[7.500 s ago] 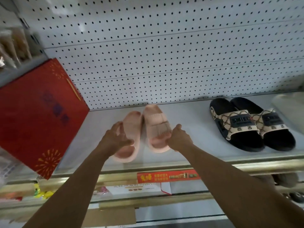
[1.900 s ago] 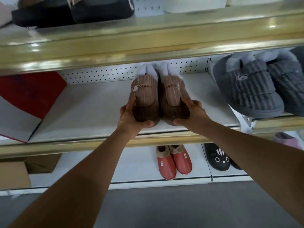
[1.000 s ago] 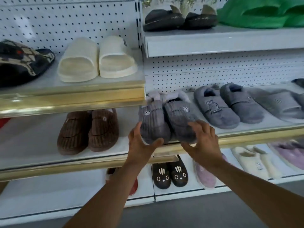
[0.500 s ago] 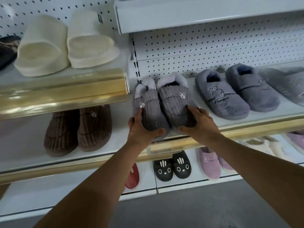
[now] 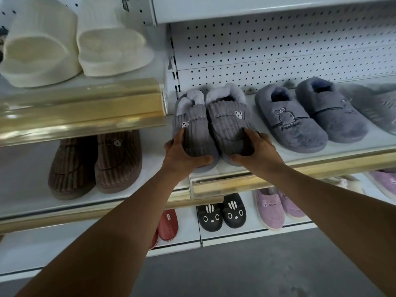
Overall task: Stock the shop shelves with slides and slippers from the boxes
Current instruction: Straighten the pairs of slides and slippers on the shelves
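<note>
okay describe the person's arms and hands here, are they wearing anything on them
Both forearms are bare as far as the frame shows: no sleeves, gloves, watch or bracelets. The left hand and right hand show no rings on the visible fingers.

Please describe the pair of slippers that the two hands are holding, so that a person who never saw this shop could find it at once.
On the white pegboard shelving, look at the gold-edged middle shelf, at its left end. There the left hand and right hand grip a grey ribbed corduroy pair of slippers. Unlike the grey fluffy rabbit slippers beside it, it is ribbed, with small bear faces.
</note>
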A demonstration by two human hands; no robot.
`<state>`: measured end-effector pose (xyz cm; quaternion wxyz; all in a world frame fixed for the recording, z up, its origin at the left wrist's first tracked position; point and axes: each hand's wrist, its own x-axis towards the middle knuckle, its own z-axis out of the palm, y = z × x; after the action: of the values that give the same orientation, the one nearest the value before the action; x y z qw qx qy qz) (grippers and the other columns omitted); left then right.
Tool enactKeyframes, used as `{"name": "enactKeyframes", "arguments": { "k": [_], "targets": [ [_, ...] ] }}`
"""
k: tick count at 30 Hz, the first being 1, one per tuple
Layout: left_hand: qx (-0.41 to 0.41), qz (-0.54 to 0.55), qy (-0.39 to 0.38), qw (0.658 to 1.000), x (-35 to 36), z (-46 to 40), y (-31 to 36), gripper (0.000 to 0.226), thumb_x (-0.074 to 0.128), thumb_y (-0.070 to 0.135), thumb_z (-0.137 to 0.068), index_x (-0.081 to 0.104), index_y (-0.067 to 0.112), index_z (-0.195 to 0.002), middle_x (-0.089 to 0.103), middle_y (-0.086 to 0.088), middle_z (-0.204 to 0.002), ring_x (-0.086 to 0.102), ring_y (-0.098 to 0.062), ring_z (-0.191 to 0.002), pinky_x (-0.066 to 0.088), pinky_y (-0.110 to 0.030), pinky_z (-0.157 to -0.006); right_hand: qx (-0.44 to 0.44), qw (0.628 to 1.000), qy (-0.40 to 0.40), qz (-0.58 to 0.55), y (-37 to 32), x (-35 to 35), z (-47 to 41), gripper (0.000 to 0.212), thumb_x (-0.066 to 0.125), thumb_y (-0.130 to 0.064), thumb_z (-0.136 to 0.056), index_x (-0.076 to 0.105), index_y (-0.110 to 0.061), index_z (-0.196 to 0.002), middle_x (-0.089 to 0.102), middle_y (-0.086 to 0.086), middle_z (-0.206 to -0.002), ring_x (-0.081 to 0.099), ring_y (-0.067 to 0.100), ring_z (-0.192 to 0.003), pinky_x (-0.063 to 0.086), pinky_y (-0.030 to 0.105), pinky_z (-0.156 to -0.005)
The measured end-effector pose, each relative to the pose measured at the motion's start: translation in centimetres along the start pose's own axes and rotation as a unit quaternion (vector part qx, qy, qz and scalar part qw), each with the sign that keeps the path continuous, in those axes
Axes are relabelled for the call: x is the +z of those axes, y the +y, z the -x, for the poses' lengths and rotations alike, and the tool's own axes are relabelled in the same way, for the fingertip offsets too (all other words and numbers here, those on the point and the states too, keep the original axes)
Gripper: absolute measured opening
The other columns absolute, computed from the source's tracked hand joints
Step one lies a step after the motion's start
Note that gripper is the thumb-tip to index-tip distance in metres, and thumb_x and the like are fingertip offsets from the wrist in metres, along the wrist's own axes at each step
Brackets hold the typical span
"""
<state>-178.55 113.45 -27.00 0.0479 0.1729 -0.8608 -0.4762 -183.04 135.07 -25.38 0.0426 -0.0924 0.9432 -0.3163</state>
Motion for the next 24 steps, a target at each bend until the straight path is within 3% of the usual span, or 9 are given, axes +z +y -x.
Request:
{"name": "enactKeyframes", "arguments": {
  "k": [4, 6, 7, 9, 11, 15, 20, 24],
  "targets": [
    [-0.008, -0.001, -0.008, 1.0, 0.0, 0.3, 0.1, 0.125, 0.093, 0.042, -0.053, 0.02, 0.032, -0.154, 0.028, -0.007, -0.148, 0.037, -0.023, -0.133, 0.033, -0.031, -0.113, 0.014, 0.999, -0.019, 0.025, -0.3, -0.5, 0.5, 0.086, 0.068, -0.051, -0.077, 0.023, -0.035, -0.149, 0.027, 0.007, -0.146, 0.038, 0.037, -0.125, 0.035, 0.04, -0.104],
    [-0.027, 0.01, -0.013, 0.999, -0.2, 0.8, 0.3, 0.131, 0.089, 0.063, -0.042, 0.023, 0.034, -0.152, 0.034, -0.005, -0.147, 0.041, -0.026, -0.132, 0.037, -0.04, -0.113, 0.014, 0.999, -0.017, 0.026, -0.6, -0.9, 0.9, 0.076, 0.06, -0.048, -0.086, 0.022, -0.035, -0.15, 0.028, 0.008, -0.148, 0.035, 0.038, -0.127, 0.033, 0.041, -0.105],
    [-0.035, 0.013, -0.002, 0.999, -0.4, 1.2, 0.4, 0.129, 0.08, 0.077, -0.039, 0.028, 0.035, -0.15, 0.039, -0.005, -0.145, 0.043, -0.027, -0.131, 0.04, -0.045, -0.11, 0.014, 1.0, -0.008, 0.017, -0.7, -1.1, 1.2, 0.068, 0.054, -0.044, -0.089, 0.024, -0.035, -0.149, 0.032, 0.01, -0.146, 0.036, 0.037, -0.126, 0.032, 0.041, -0.104],
    [-0.04, 0.002, 0.029, 0.999, -0.7, 2.0, 0.6, 0.11, 0.053, 0.092, -0.054, 0.042, 0.029, -0.143, 0.05, -0.007, -0.138, 0.047, -0.031, -0.128, 0.042, -0.051, -0.106, 0.024, 0.999, 0.016, -0.015, -0.9, -1.6, 2.4, 0.056, 0.046, -0.037, -0.093, 0.031, -0.034, -0.146, 0.041, 0.013, -0.137, 0.038, 0.036, -0.122, 0.034, 0.042, -0.101],
    [-0.016, 0.0, 0.064, 0.998, -1.2, 3.5, 1.4, 0.089, 0.033, 0.08, -0.074, 0.055, 0.015, -0.131, 0.058, -0.012, -0.128, 0.049, -0.033, -0.124, 0.039, -0.051, -0.105, 0.039, 0.998, 0.036, -0.042, -1.0, -2.2, 4.3, 0.047, 0.046, -0.032, -0.095, 0.039, -0.03, -0.141, 0.045, 0.013, -0.131, 0.039, 0.033, -0.121, 0.035, 0.041, -0.099],
    [0.045, 0.025, 0.087, 0.995, -1.2, 7.1, 3.2, 0.054, 0.039, 0.056, -0.088, 0.058, 0.014, -0.116, 0.056, -0.01, -0.113, 0.049, -0.031, -0.117, 0.039, -0.042, -0.1, 0.036, 0.996, 0.052, -0.063, -0.9, -3.6, 7.9, 0.035, 0.051, -0.029, -0.096, 0.05, -0.025, -0.131, 0.047, 0.009, -0.134, 0.038, 0.026, -0.124, 0.034, 0.037, -0.099],
    [0.111, 0.03, 0.052, 0.992, 1.6, 9.7, 7.1, 0.06, 0.043, 0.055, -0.087, 0.051, 0.019, -0.134, 0.049, 0.002, -0.128, 0.044, -0.011, -0.119, 0.032, -0.024, -0.095, 0.045, 0.994, 0.077, -0.068, 1.0, -6.3, 8.9, 0.042, 0.055, -0.029, -0.094, 0.049, -0.022, -0.135, 0.046, 0.006, -0.138, 0.038, 0.024, -0.125, 0.044, 0.043, -0.1],
    [0.13, 0.047, 0.013, 0.99, 4.7, 10.1, 10.8, 0.07, 0.039, 0.067, -0.081, 0.049, 0.027, -0.138, 0.049, 0.004, -0.137, 0.046, -0.01, -0.125, 0.036, -0.033, -0.108, 0.035, 0.994, 0.099, -0.042, 3.5, -9.3, 7.9, 0.04, 0.055, -0.023, -0.094, 0.052, -0.018, -0.133, 0.051, 0.01, -0.133, 0.042, 0.027, -0.124, 0.037, 0.035, -0.1]
  ]
}}
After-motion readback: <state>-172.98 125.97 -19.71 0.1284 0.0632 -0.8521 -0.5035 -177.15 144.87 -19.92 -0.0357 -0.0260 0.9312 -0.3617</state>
